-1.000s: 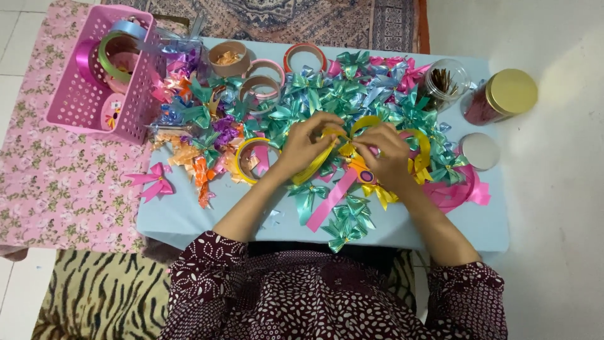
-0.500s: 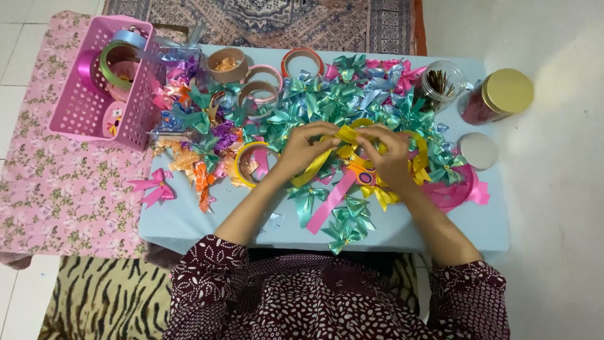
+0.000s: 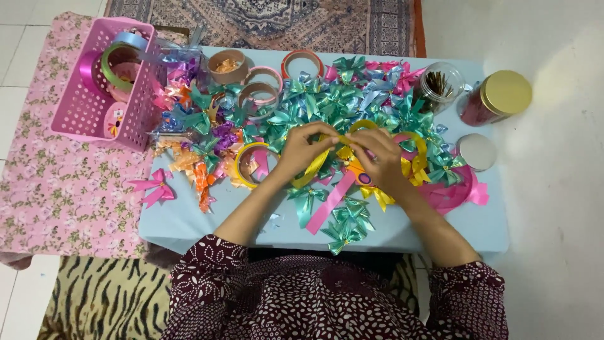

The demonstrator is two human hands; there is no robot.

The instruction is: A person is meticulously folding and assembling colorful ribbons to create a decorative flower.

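A: What do my hands hold?

B: My left hand [image 3: 301, 148] and right hand [image 3: 380, 157] each pinch the yellow ribbon [image 3: 345, 140], which spans the gap between my fingertips, looped above them.

A: And just below?

B: A pink ribbon strip [image 3: 329, 203] lies beneath my wrists, teal bows [image 3: 347, 221] nearer me.

A: Farther out?

B: Beyond my knuckles, a heap of teal bows [image 3: 327, 101]; far left, a pink basket [image 3: 135, 119]; far right, a gold-lidded jar [image 3: 497, 96].
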